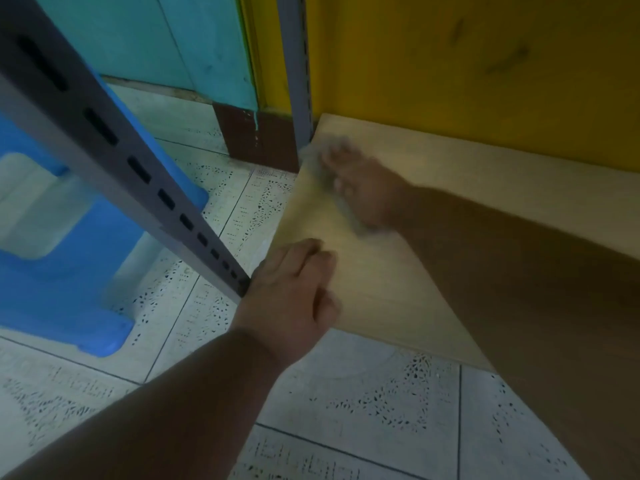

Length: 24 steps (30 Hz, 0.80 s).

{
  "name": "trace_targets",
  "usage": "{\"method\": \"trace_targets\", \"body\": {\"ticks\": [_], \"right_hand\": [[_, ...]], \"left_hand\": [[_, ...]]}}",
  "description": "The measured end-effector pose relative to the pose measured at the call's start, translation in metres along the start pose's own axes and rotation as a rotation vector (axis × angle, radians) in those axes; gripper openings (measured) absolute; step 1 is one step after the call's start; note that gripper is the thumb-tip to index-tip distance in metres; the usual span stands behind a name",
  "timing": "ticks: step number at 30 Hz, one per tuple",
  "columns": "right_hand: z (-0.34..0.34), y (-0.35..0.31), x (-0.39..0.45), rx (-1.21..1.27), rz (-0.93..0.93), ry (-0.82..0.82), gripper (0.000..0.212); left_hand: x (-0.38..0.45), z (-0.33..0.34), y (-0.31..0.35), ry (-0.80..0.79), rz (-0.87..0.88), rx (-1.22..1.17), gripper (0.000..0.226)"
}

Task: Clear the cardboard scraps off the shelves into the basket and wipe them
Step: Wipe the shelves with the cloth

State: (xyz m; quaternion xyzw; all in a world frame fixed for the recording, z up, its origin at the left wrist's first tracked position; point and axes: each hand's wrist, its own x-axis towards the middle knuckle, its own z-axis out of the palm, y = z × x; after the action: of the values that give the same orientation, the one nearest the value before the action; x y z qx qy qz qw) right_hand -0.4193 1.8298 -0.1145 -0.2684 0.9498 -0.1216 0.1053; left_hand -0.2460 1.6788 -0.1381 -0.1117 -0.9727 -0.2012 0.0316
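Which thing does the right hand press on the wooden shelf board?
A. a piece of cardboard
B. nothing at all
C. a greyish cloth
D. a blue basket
C: the right hand lies over a greyish cloth near the back left corner of the shelf board, though motion blur hides the exact grip.

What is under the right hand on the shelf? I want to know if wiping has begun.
A grey cloth lies between the right hand and the wooden shelf; motion blur hides its shape.

Pale wood shelf (398, 282), yellow wall (450, 64), blue stool (62, 289), seemingly grey cloth (318, 168).
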Motion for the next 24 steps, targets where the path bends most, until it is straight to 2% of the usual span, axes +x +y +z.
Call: {"method": "trace_targets", "body": {"ticks": [2, 4, 7, 8, 10, 14, 16, 24], "right_hand": [[-0.013, 0.016, 0.011, 0.008, 0.141, 0.011, 0.053], [-0.009, 0.018, -0.001, 0.012, 0.186, 0.030, 0.054], [0.016, -0.006, -0.052, -0.124, 0.189, 0.230, 0.063], [0.019, -0.013, -0.066, -0.116, 0.240, 0.269, 0.060], [0.016, -0.020, -0.073, -0.039, 0.280, 0.252, 0.052], [0.006, -0.012, -0.023, 0.001, 0.016, 0.143, 0.051], [0.003, -0.005, 0.005, -0.004, -0.026, 0.079, 0.052], [-0.006, 0.014, 0.059, 0.010, 0.180, 0.066, 0.058]], "left_hand": [[0.001, -0.001, 0.000, -0.008, -0.003, -0.010, 0.048], [0.003, 0.000, -0.001, 0.001, -0.006, -0.011, 0.046], [0.021, -0.002, 0.002, 0.006, -0.031, 0.047, 0.046], [0.028, -0.003, 0.004, 0.014, -0.060, 0.063, 0.046], [0.039, -0.002, 0.005, 0.037, -0.121, 0.082, 0.044], [0.040, 0.009, 0.001, 0.115, -0.090, 0.124, 0.045], [0.039, 0.009, 0.001, 0.116, -0.096, 0.130, 0.044], [0.038, 0.010, -0.002, 0.173, -0.064, 0.129, 0.038]]}}
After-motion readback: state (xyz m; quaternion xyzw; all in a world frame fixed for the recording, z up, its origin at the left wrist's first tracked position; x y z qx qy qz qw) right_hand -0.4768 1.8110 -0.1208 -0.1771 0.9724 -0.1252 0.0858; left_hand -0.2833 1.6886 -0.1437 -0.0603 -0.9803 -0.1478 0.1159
